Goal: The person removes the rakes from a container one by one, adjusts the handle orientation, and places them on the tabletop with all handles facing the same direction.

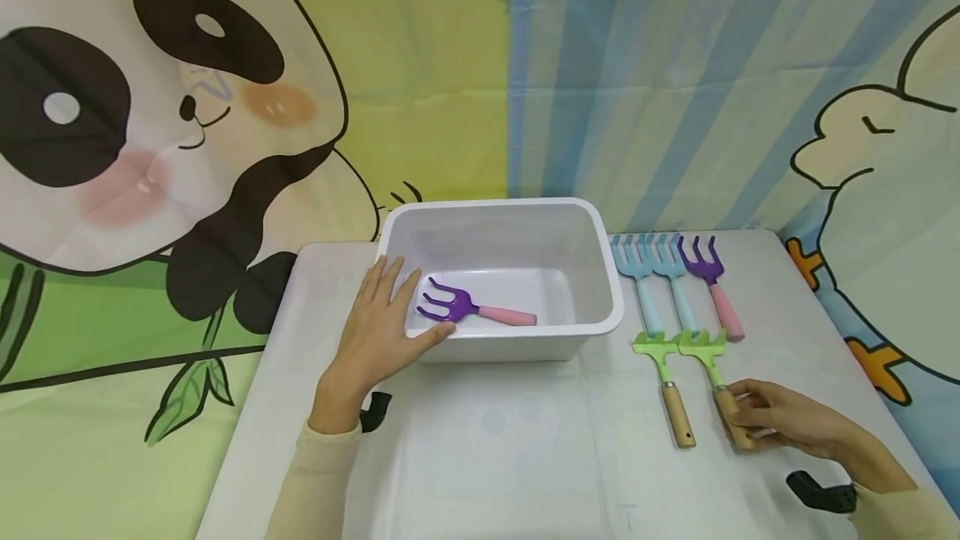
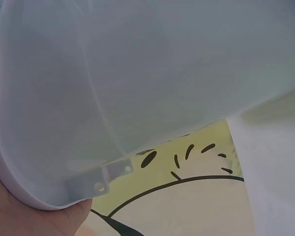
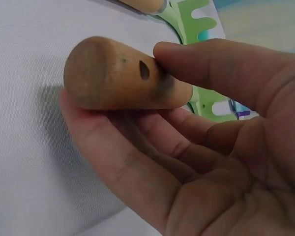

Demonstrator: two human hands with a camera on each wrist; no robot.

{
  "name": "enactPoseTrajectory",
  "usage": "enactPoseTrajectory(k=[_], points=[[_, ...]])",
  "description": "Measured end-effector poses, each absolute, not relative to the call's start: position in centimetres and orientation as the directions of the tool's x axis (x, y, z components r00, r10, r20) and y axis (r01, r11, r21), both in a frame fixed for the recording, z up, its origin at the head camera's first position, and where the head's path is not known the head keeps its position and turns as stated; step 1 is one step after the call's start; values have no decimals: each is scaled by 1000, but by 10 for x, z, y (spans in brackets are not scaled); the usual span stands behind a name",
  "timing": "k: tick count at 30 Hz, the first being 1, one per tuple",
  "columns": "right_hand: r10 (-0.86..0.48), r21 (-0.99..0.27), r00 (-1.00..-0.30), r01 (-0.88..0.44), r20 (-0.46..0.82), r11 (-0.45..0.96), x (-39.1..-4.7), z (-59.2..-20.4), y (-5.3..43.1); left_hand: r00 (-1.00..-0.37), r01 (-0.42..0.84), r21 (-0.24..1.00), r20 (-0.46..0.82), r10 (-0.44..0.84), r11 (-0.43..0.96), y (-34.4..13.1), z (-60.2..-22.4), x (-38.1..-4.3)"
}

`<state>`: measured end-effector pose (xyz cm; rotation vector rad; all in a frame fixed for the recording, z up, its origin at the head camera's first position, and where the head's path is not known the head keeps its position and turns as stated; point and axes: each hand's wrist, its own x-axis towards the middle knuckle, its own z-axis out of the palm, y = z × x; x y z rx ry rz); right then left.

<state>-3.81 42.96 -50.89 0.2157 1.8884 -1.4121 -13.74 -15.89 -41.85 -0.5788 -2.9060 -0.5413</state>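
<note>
In the head view my right hand (image 1: 795, 421) pinches the wooden handle of a green hand rake (image 1: 703, 347) at the right of the table. The right wrist view shows the thumb on top of that wooden handle (image 3: 123, 73) and the fingers beneath it. My left hand (image 1: 377, 342) rests on the near left corner of a white plastic bin (image 1: 495, 347), fingers spread along the side rim and thumb over the front rim. Inside the bin lies a purple hand rake with a pink handle (image 1: 507, 317).
Beside the held rake lies another green rake with a wooden handle (image 1: 678, 415). Behind them are two light blue rakes (image 1: 648, 307) (image 1: 683, 303) and a purple-and-pink rake (image 1: 724, 311). A cartoon-printed curtain (image 1: 442, 65) hangs behind the white table (image 1: 510, 457).
</note>
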Motion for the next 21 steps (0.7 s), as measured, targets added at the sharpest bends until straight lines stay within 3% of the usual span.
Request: enactPoseTrajectory(k=[6,11,15,21], points=[[-293,-774,-727,511,-621,374,-37,-506,427,-917,396,317,190,351,862,-159,-419,-137],[-221,-760,-773,452,-595,468,-43,-493,422,-915,399,320,202,350,859,-160,-419,-137],[-200,-759,-826,352,-527,547,-55,-474,415,-917,394,321,201,345,861,-160,-419,-137],[-286,-804,-898,112,-333,584,-79,-429,390,-919,389,315,200,340,866,-159,-420,-137]])
